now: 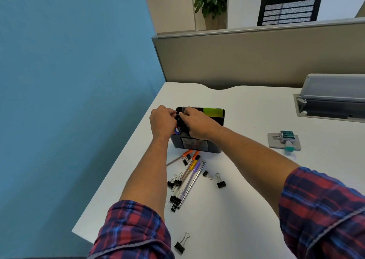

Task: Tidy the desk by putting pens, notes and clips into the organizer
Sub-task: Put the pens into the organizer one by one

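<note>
Nearest, one stray binder clip (181, 244) lying alone on the counter (246, 209). Further in, left to right: left hand (162, 121) curled at the organizer (197, 140), apparently pinching something small and dark at its rim; right hand (197, 123) curled over the same spot, contents hidden. Green notes (213, 111) already standing in the back slot. Pens (190, 171) and scattered clips (175, 191) waiting just before the organizer. Best handled by steadying with the left, dropping the piece straight into its compartment, avoiding tipping.
</note>
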`<state>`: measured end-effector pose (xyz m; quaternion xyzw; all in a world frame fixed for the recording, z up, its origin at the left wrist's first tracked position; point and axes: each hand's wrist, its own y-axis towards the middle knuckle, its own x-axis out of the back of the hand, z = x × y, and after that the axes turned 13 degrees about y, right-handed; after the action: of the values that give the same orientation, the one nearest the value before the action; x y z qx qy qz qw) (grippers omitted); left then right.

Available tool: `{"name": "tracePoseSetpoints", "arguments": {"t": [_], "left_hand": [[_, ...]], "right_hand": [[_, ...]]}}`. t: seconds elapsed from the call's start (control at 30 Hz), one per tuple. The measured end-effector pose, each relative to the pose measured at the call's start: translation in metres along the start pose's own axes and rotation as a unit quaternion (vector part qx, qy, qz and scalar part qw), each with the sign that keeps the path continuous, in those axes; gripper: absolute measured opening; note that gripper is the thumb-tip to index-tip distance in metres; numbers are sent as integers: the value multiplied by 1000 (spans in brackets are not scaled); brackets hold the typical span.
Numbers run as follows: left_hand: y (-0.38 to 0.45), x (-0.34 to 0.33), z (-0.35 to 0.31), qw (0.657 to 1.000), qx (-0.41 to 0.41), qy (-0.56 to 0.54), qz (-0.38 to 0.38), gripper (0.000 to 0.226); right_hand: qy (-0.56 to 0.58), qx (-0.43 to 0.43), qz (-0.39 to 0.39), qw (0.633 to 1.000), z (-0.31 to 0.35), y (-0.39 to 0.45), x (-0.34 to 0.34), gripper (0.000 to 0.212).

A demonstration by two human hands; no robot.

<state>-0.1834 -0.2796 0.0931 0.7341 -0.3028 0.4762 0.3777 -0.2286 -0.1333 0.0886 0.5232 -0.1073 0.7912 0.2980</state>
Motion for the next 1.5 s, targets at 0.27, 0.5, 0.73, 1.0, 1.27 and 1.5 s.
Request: {"name": "tracePoseSetpoints", "arguments": {"t": [0.27,0.5,0.73,1.0,1.27,1.5], "left_hand": [[-10,14,3,998,12,-63,0,29],[-36,32,11,996,-13,-76,-54,17],[-83,46,40,999,-5,-24,41,17],[-127,22,54,945,-2,-16,326,21],[-163,-2,37,964,-43,46,257,18],[-170,-6,21,961,-79,133,228,22]], "right_hand": [[67,-29,-30,997,6,-14,4,62],[114,81,-164,977,4,-61,-4,18],[29,194,21,980,-4,-116,-37,15],[-65,116,153,979,15,-143,-59,52],[-65,42,169,983,21,-154,-63,44],[-80,70,158,982,38,-157,-67,67]]}}
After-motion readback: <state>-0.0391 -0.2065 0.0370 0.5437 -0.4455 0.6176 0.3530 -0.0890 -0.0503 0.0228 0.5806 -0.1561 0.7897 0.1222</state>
